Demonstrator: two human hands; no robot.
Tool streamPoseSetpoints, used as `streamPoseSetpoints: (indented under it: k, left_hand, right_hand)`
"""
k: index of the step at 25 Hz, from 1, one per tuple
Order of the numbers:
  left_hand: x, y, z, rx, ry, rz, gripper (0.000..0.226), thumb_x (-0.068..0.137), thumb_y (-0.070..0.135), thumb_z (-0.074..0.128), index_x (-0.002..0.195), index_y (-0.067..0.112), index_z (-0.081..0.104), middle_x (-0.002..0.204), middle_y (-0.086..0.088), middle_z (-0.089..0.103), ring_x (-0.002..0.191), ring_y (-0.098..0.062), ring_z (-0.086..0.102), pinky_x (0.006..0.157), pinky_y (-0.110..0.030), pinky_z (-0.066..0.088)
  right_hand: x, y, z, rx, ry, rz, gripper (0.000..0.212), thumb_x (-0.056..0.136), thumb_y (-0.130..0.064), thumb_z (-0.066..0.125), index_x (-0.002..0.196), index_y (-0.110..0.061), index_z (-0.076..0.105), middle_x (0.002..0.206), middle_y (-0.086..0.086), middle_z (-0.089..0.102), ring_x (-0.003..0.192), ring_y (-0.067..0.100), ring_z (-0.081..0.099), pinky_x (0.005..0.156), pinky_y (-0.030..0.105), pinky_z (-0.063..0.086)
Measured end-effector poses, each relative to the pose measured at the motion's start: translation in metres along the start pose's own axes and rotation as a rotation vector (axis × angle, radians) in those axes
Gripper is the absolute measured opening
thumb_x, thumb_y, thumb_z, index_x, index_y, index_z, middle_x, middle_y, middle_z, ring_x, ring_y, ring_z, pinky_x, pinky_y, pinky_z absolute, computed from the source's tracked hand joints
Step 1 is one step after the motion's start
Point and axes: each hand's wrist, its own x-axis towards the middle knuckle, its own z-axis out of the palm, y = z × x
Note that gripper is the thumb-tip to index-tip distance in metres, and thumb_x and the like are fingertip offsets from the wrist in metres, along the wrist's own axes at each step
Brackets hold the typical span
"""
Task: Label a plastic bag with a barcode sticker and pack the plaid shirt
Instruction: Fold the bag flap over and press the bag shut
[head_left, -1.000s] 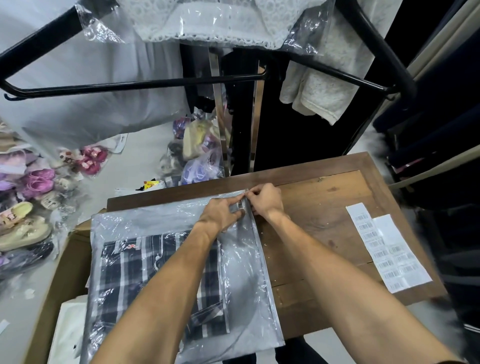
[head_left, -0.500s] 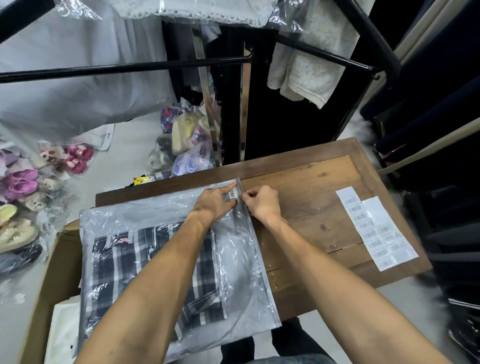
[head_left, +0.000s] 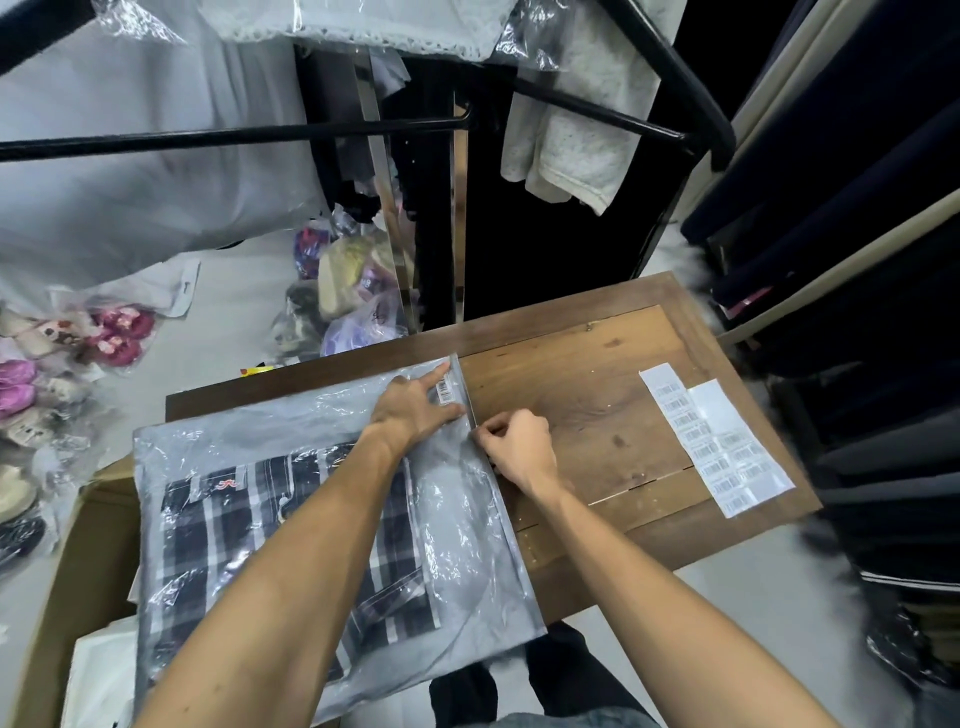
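A clear grey plastic bag (head_left: 467, 561) lies flat on the wooden table (head_left: 597, 395), with the dark plaid shirt (head_left: 218, 540) inside it. A small barcode sticker (head_left: 445, 391) sits on the bag near its far right corner. My left hand (head_left: 415, 408) presses flat on the bag just left of the sticker, fingers spread. My right hand (head_left: 517, 447) pinches the bag's right edge strip a little nearer to me than the sticker.
A sheet of barcode stickers (head_left: 714, 444) lies on the table's right side. A cardboard box (head_left: 78, 571) stands at the left under the bag's overhang. Bagged shoes (head_left: 109, 332) cover the floor at left. A black clothes rail (head_left: 234, 136) with hanging garments crosses overhead.
My right hand has slid along the bag's right edge toward me, away from the corner. My left hand has opened flat beside the sticker, which now shows uncovered.
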Motion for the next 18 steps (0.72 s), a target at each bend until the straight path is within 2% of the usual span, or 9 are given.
streamPoseSetpoints:
  k: [3, 5, 7, 9, 10, 11, 13, 15, 18]
  left_hand:
    - [-0.002, 0.002, 0.000, -0.021, -0.018, -0.024, 0.080, 0.085, 0.067, 0.063, 0.154, 0.053, 0.025, 0.142, -0.023, 0.049, 0.123, -0.038, 0.056, 0.098, -0.037, 0.048]
    - [-0.009, 0.005, 0.000, -0.110, -0.024, -0.050, 0.081, 0.085, 0.063, 0.066, 0.153, 0.056, 0.023, 0.146, -0.021, 0.043, 0.128, -0.039, 0.052, 0.104, -0.037, 0.044]
    - [-0.025, 0.008, 0.000, -0.206, 0.002, -0.012, 0.084, 0.090, 0.050, 0.067, 0.155, 0.056, 0.013, 0.147, -0.023, 0.041, 0.126, -0.038, 0.053, 0.111, -0.042, 0.042]
    - [-0.050, 0.010, 0.004, -0.122, 0.037, 0.099, 0.083, 0.096, 0.033, 0.063, 0.159, 0.045, 0.011, 0.141, -0.020, 0.044, 0.110, -0.029, 0.057, 0.110, -0.044, 0.043]
    - [-0.064, 0.009, 0.009, -0.007, 0.040, 0.155, 0.078, 0.096, 0.032, 0.062, 0.160, 0.039, 0.017, 0.138, -0.016, 0.045, 0.111, -0.025, 0.055, 0.109, -0.044, 0.043]
    - [-0.076, 0.010, 0.016, 0.120, 0.037, 0.207, 0.073, 0.095, 0.037, 0.062, 0.158, 0.036, 0.025, 0.136, -0.014, 0.044, 0.118, -0.026, 0.052, 0.109, -0.047, 0.043]
    - [-0.093, 0.010, 0.028, 0.329, -0.009, 0.224, 0.077, 0.088, 0.057, 0.062, 0.155, 0.039, 0.028, 0.141, -0.013, 0.040, 0.133, -0.032, 0.041, 0.111, -0.054, 0.040]
    - [-0.095, 0.013, 0.035, 0.430, -0.078, 0.173, 0.093, 0.080, 0.073, 0.061, 0.157, 0.039, 0.021, 0.148, -0.014, 0.033, 0.138, -0.036, 0.033, 0.111, -0.056, 0.038]
    - [-0.098, 0.022, 0.038, 0.519, -0.113, 0.131, 0.110, 0.073, 0.081, 0.061, 0.160, 0.034, 0.011, 0.151, -0.016, 0.029, 0.139, -0.038, 0.030, 0.112, -0.055, 0.034]
  right_hand:
    - [-0.011, 0.006, -0.001, -0.033, -0.018, 0.006, 0.020, 0.085, -0.027, 0.067, 0.095, -0.019, 0.083, 0.089, 0.002, 0.081, 0.086, 0.016, 0.074, 0.081, 0.022, 0.053]
    - [-0.014, 0.006, -0.001, -0.040, -0.008, 0.032, 0.022, 0.084, -0.027, 0.066, 0.095, -0.019, 0.083, 0.089, 0.003, 0.081, 0.088, 0.018, 0.073, 0.080, 0.021, 0.052]
    - [-0.012, 0.003, -0.001, -0.038, -0.006, 0.062, 0.021, 0.082, -0.027, 0.066, 0.093, -0.019, 0.083, 0.088, 0.006, 0.081, 0.087, 0.021, 0.074, 0.081, 0.022, 0.054]
    - [-0.006, 0.002, -0.001, -0.031, -0.017, 0.083, 0.020, 0.080, -0.028, 0.069, 0.089, -0.018, 0.083, 0.083, 0.008, 0.080, 0.082, 0.025, 0.075, 0.084, 0.030, 0.060]
    - [-0.003, 0.001, -0.001, -0.028, -0.028, 0.090, 0.019, 0.079, -0.029, 0.071, 0.087, -0.017, 0.083, 0.081, 0.009, 0.079, 0.080, 0.027, 0.076, 0.084, 0.035, 0.062]
    - [0.000, 0.002, -0.001, -0.028, -0.040, 0.090, 0.018, 0.079, -0.029, 0.073, 0.086, -0.016, 0.083, 0.080, 0.010, 0.079, 0.078, 0.027, 0.076, 0.082, 0.039, 0.063]
    - [0.002, 0.002, -0.001, -0.043, -0.061, 0.078, 0.019, 0.079, -0.030, 0.076, 0.085, -0.014, 0.082, 0.079, 0.011, 0.079, 0.078, 0.029, 0.076, 0.078, 0.043, 0.064]
    - [0.001, 0.001, -0.001, -0.070, -0.072, 0.059, 0.021, 0.080, -0.031, 0.074, 0.086, -0.013, 0.082, 0.079, 0.012, 0.079, 0.077, 0.031, 0.076, 0.078, 0.044, 0.064]
    - [-0.007, -0.003, -0.004, -0.100, -0.060, 0.045, 0.022, 0.083, -0.033, 0.072, 0.089, -0.013, 0.082, 0.085, 0.013, 0.079, 0.082, 0.033, 0.075, 0.083, 0.039, 0.062]
